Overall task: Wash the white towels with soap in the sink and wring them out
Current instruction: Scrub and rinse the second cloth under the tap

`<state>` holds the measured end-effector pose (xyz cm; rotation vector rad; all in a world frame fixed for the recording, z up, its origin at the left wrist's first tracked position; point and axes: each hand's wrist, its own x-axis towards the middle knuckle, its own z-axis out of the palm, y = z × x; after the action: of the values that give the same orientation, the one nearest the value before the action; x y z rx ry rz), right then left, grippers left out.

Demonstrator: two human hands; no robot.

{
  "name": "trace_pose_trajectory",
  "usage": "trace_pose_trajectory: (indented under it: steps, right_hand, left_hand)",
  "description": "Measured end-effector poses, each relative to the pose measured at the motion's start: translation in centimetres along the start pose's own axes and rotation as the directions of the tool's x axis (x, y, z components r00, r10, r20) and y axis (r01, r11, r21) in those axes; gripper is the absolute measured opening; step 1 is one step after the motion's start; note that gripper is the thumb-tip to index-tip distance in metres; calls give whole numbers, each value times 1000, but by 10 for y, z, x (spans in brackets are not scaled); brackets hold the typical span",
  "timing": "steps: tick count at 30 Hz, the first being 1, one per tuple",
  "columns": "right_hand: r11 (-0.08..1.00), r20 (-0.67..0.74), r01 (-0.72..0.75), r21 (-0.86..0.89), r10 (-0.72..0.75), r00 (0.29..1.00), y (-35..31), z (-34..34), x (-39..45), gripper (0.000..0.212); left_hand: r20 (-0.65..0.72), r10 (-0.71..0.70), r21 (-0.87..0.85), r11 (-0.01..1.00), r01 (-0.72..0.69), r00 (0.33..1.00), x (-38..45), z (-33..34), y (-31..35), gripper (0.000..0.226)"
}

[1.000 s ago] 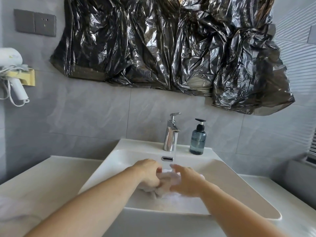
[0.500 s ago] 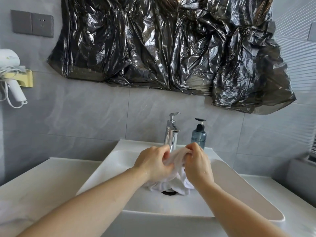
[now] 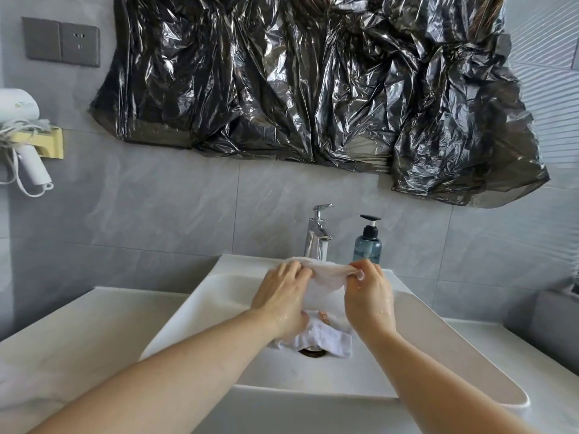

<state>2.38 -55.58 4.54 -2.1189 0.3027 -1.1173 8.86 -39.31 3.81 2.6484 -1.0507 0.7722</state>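
A wet white towel (image 3: 326,278) hangs stretched between both hands above the white sink (image 3: 219,296). My left hand (image 3: 282,296) grips its upper left edge, and my right hand (image 3: 369,296) pinches the upper right corner. The towel's lower end (image 3: 322,339) droops onto the basin over the drain (image 3: 311,352). A chrome faucet (image 3: 318,236) stands behind the towel, with a thin stream of water at its spout. A blue-grey soap pump bottle (image 3: 367,244) stands to the right of the faucet.
A white counter (image 3: 78,339) surrounds the sink on both sides. Crumpled black plastic (image 3: 313,89) covers the wall above. A white hair dryer (image 3: 22,136) hangs in a yellow holder at the left. A wall socket (image 3: 61,42) sits at upper left.
The hands lifted the bunched towel out of the basin and pulled apart, spreading its top edge in front of the faucet.
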Motion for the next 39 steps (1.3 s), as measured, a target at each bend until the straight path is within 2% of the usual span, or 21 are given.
trace_pose_trajectory:
  steps: [2, 5, 8, 9, 12, 14, 16, 18, 21, 23, 25, 28, 30, 32, 33, 35, 36, 37, 39]
  right_hand:
    - [999, -15, -42, 9, 42, 999, 1, -3, 1, 18]
    - [996, -23, -87, 19, 87, 996, 1, -8, 0, 17]
    - [998, -47, -70, -10, 69, 997, 0, -8, -3, 20]
    - [998, -43, -58, -28, 57, 997, 0, -7, -4, 21]
    - [991, -11, -92, -92, 92, 996, 0, -7, -5, 18]
    - [993, 18, -65, -97, 67, 998, 1, -7, -3, 14]
    - [998, 84, 36, -46, -32, 996, 0, -5, -2, 10]
    - [991, 150, 130, 14, -130, 980, -4, -2, -4, 10]
    - [991, 141, 133, 32, -136, 981, -6, 0, -6, 10]
    - [999, 142, 47, 15, -49, 989, -1, 1, -4, 18]
    - [995, 230, -13, -97, 35, 973, 4, 2, -2, 40]
    - [957, 356, -7, -292, 115, 927, 4, 9, 3, 77]
    - [948, 360, -84, -306, 197, 912, 2, 16, 11, 84]
    - [945, 318, -277, -174, 320, 892, 0, 22, 19, 77]
    - [923, 303, -380, -64, 381, 873, 0, 24, 19, 74]
    - [872, 279, -465, 155, 413, 867, 4, 28, 16, 70]
    - [847, 276, -468, 252, 401, 874, 6, 30, 14, 67]
    - [811, 281, -469, 350, 386, 879, 6, 31, 13, 64]
    - [731, 309, -469, 495, 356, 882, 5, 28, 12, 63]
  left_hand:
    - [-92, -22, 44, 999, 26, 996, 3, 2, -1, 67]
    - [-90, -126, 60, 990, 131, 988, 8, 5, -2, 57]
    - [-101, -196, -13, 981, 195, 975, 9, 6, -10, 16]
    - [-105, -215, -56, 976, 210, 971, 8, 7, -14, 9]
    - [39, -252, -267, 930, 254, 967, 6, 7, -18, 8]
    - [157, -150, -326, 925, 194, 976, 6, 3, -13, 27]
    - [181, -56, -293, 950, 108, 982, 15, -2, -8, 37]
    - [111, -71, -259, 961, 98, 991, 29, -9, -8, 19]
    - [-97, -230, -334, 924, 186, 968, 42, -10, -17, 5]
    - [-221, -299, -446, 877, 177, 928, 39, -5, -23, 4]
    - [-310, -290, -555, 829, 75, 905, 34, -7, -19, 6]
    - [-385, -174, -665, 733, -142, 906, 27, -19, -4, 10]
    - [-309, -25, -709, 673, -212, 951, 23, -22, 4, 18]
    - [-126, 51, -766, 629, -130, 991, 21, -20, 5, 30]
    - [-8, 28, -805, 593, -23, 1000, 21, -19, 3, 36]
    - [168, -95, -836, 514, 193, 981, 23, -14, -6, 43]
    - [189, -181, -813, 523, 257, 965, 25, -10, -11, 42]
    - [170, -264, -754, 586, 298, 949, 26, -6, -17, 36]
    - [153, -325, -577, 737, 351, 933, 26, 2, -26, 24]
